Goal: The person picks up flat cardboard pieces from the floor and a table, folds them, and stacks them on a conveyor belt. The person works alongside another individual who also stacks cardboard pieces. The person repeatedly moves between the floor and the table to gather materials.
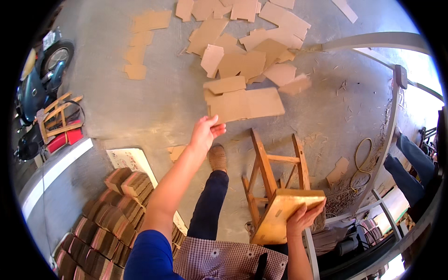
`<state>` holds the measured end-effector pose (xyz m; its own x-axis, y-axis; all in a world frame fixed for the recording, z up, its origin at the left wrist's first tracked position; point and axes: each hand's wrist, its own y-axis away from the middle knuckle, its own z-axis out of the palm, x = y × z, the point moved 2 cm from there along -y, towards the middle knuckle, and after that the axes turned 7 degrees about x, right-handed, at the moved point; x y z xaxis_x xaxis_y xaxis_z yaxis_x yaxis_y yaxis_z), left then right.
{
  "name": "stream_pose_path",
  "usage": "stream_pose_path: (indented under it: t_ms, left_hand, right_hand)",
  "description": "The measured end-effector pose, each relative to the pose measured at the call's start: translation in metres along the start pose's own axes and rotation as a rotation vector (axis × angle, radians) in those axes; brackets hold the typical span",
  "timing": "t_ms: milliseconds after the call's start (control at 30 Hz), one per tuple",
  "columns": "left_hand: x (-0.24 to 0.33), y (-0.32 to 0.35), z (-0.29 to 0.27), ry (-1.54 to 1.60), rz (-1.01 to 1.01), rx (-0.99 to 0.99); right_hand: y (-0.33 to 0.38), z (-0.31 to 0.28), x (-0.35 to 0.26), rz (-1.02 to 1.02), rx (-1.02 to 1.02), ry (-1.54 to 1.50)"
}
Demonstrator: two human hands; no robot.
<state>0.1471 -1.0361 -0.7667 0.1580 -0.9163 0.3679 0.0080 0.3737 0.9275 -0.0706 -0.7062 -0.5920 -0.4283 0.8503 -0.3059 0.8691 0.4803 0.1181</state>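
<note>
My left hand (207, 131) reaches forward, its thumb and fingers closed at the lower left corner of a flat brown cardboard piece (249, 105). The cardboard lies level with the floor pile beyond it. My right hand (304, 218) grips the right edge of a wooden stool's seat (275, 219), fingers spread over the top. The stool is tilted, and its wooden legs (265, 170) extend forward from the seat. A checked apron (219, 256) covers my lap, and my foot in a brown shoe (218, 157) is on the floor between the hands.
Loose cardboard pieces (242, 63) are scattered ahead, with a separate row (136, 49) to the left. Stacked cardboard bundles (102, 219) stand at lower left. A motorcycle (39, 84) and small wooden chair (60, 119) are far left. A metal frame (394, 102) and another person's legs (408, 163) are right.
</note>
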Motion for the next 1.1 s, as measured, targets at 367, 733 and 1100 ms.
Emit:
stream_pose_path:
  t_ms: [367, 733, 1100]
  left_hand:
    - [-0.029, 0.322, 0.027, 0.185, 0.089, -0.131]
    - [0.034, 0.482, 0.069, -1.223, 1.577, 0.009]
    - [0.007, 0.496, 0.105, -1.289, 1.231, -0.405]
  right_hand:
    - [0.001, -0.087, -0.135, 0.088, -0.407, -0.963]
    - [0.003, -0.206, -0.115, 0.249, -0.504, -1.218]
    - [0.024, -0.25, -0.048, 0.35, -0.428, -1.098]
